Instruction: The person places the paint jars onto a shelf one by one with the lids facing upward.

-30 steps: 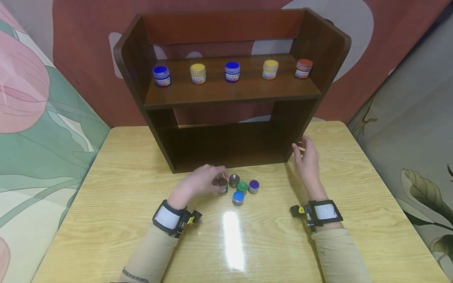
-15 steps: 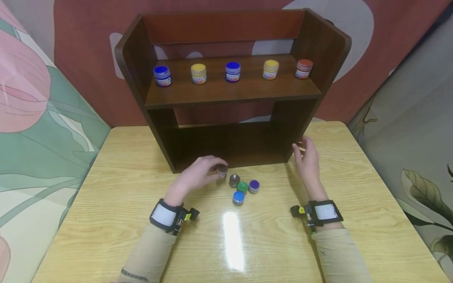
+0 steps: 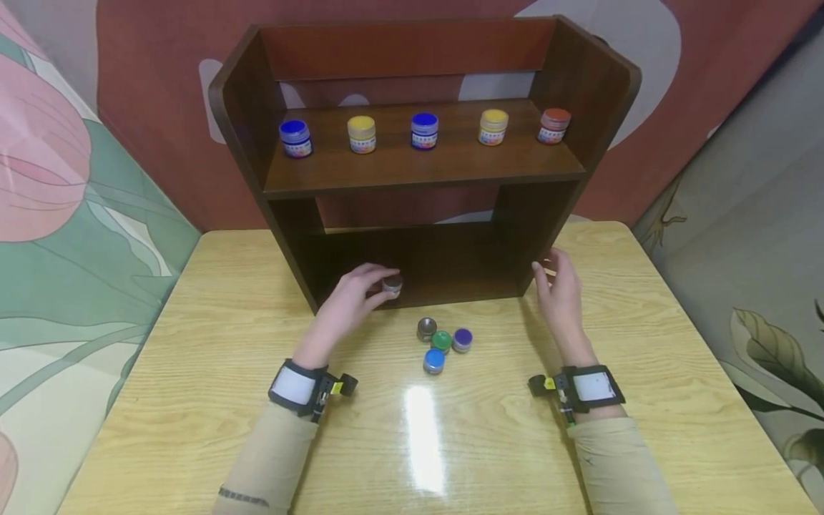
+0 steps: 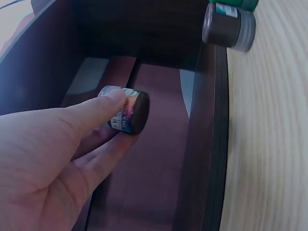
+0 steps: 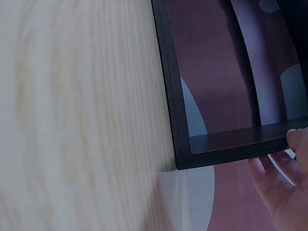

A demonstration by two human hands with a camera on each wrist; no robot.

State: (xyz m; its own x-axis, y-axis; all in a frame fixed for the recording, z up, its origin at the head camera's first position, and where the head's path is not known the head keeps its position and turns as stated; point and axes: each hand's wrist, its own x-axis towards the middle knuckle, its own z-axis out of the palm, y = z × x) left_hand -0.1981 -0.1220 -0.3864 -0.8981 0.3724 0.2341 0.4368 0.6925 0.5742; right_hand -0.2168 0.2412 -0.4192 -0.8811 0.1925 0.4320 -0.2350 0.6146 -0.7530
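Note:
In the head view my left hand pinches a small paint jar with a dark lid. It is at the front of the lower compartment of the brown wooden shelf. The left wrist view shows the thumb on the label of this jar, which is tilted with its dark lid to the right. My right hand holds the front edge of the shelf's right side panel. In the right wrist view the thumb is on the panel and the fingers are at its outer face.
On the tabletop before the shelf stand a dark jar, a green-lidded jar, a purple-lidded jar and a blue-lidded jar. Several larger jars, such as a yellow-lidded one, line the upper shelf.
My left hand has lifted the dark-lidded paint jar away from the group on the table and carried it forward and slightly left, into the lower compartment's front. The right hand stays put.

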